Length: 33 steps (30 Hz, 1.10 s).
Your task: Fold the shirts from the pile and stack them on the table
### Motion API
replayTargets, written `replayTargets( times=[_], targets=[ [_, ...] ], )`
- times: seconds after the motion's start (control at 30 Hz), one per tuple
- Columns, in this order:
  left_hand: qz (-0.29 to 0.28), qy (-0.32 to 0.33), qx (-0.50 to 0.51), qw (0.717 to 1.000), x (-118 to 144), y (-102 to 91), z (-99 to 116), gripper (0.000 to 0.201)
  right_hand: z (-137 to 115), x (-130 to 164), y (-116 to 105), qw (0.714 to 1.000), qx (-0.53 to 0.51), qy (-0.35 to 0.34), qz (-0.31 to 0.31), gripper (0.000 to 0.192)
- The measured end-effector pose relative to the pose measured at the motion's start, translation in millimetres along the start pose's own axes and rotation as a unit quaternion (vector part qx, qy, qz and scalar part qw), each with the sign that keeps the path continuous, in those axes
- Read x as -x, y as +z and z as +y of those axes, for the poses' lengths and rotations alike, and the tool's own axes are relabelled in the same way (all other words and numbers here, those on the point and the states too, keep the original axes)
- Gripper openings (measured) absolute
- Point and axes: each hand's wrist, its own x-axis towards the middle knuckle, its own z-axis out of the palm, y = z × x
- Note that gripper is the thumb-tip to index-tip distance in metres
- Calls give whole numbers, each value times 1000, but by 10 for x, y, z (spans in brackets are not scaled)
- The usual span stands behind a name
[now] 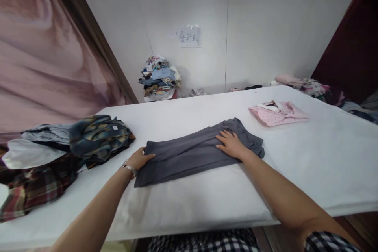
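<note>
Beyond a broad table covered in white cloth (319, 161), a smooth pale-grey wall (271, 27) with 2 thin dark seams (227, 27) bears a handwritten white paper sheet (190, 37) at 12 o'clock, between a glossy pink curtain (41, 47) at 10 and a dark maroon curtain (354, 47) at 2.

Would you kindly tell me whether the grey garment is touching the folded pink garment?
Apart: in the head view, white tablecloth shows plainly between the grey garment and the folded pink garment.

White-cloth-covered table (321, 157), long folded grey garment (189, 150), folded pink dotted shirt (282, 116), crumpled pile of plaid and white clothes (67, 161)
</note>
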Motion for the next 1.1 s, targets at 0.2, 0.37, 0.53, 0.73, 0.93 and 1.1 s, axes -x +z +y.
replayTargets(
  times=[0.2, 0.37, 0.53, 0.73, 0.93, 1.1],
  targets=[
    [-65, -13, 129, 989, 62, -289, 297, 65, 112, -27, -70, 989, -37, -5, 141, 44],
    [-142, 31, 253, 957, 231, -352, 1147, 69, 254, -50, -131, 960, -100, -30, 259, 36],
    [-136, 118, 206, 962, 351, 306, 2027, 86, 301, -53, -155, 951, -120, -28, 283, 32],
    [-148, 171, 211, 951, 493, 997, 2146, 71, 307, -38, -234, 945, -125, -22, 300, 31],
    [57, 142, 134, 979, 402, 847, 1406, 51, 13, 58, -289, 936, -145, -69, 313, 38],
    [-14, 19, 155, 988, 394, 828, 999, 65, -378, 137, -84, 984, -76, -156, 51, 58]
  ],
)
